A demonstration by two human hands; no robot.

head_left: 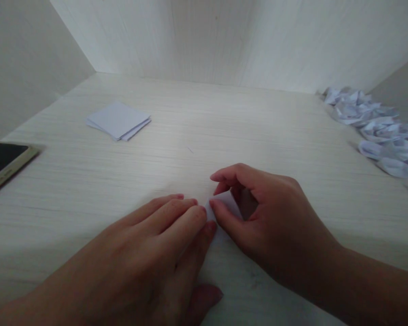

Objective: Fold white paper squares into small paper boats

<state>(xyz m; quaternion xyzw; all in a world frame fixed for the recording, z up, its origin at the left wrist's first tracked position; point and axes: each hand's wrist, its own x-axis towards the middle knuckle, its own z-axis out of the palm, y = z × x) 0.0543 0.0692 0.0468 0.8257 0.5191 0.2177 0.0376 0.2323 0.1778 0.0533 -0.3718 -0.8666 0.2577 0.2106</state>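
A small piece of white paper [227, 199], partly folded, lies on the table between my two hands. My right hand [272, 217] pinches its raised edge, thumb in front and curled fingers behind. From the other side, my left hand [149, 253] lies flat with fingers stretched out, its fingertips touching the paper's left edge. The left thumb rests lower, apart from the paper. Fingers cover much of the sheet, so its full shape is hidden.
A stack of square white paper sheets [119, 118] sits at the back left. By the left edge lies a phone [7, 163]. Several folded white paper pieces [377, 122] are heaped along the right side. White panels [211, 40] close off the back and sides of the pale table [258, 122].
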